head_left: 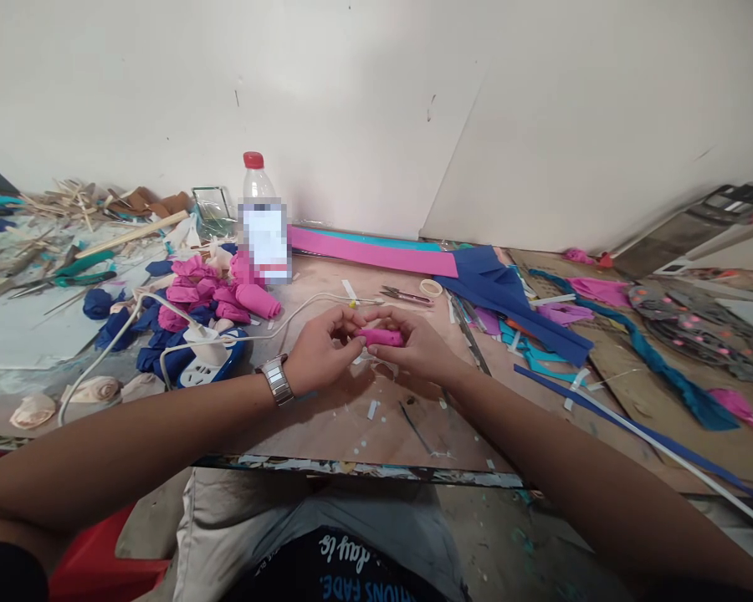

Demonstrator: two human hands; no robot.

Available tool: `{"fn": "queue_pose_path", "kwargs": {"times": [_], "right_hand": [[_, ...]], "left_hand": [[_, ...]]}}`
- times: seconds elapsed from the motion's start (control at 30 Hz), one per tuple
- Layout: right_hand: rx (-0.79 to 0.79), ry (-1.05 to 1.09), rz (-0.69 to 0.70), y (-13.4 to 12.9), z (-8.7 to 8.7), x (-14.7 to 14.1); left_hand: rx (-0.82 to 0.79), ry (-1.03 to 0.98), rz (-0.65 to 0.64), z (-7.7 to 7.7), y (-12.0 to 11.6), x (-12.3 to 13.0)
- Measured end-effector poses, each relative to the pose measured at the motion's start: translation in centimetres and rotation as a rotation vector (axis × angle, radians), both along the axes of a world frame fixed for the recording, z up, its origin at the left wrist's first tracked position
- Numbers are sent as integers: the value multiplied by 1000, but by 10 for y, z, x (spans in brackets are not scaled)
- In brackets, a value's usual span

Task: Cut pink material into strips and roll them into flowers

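Between my two hands, just above the tabletop, is a small pink roll (384, 337) of what looks like crepe paper or cloth. My right hand (417, 344) is closed around it, thumb along its near side. The fingers of my left hand (324, 347) are curled, with thumb and fingertips pinching the roll's left end. Both hands' fingertips meet behind it, and part of the roll is hidden by them. Beyond my hands lie small snips (407, 296) and a cream-coloured tape ring (431, 288).
A long pink strip (370, 251) and blue pieces (508, 293) lie at the back. Pink and blue rolled flowers (194, 288) heap up left, beside a power strip (210, 358) with a white cable. A phone (267, 242) leans on a bottle (255, 177). Green-handled pliers (84, 267) lie far left.
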State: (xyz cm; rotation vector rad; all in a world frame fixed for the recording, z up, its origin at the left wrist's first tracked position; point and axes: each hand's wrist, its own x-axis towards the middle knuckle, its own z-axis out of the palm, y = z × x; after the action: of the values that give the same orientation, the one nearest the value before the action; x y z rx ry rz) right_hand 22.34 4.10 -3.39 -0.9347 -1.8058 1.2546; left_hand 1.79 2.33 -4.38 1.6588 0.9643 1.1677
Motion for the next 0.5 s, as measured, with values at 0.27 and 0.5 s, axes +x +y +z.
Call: {"fn": "queue_pose_path", "kwargs": {"times": [0.27, 0.5], "right_hand": [[72, -112, -46, -4, 4, -1], [-115, 142, -134, -6, 0, -8]], "left_hand": [[45, 27, 44, -2, 2, -1], [12, 19, -26, -3, 0, 0]]}}
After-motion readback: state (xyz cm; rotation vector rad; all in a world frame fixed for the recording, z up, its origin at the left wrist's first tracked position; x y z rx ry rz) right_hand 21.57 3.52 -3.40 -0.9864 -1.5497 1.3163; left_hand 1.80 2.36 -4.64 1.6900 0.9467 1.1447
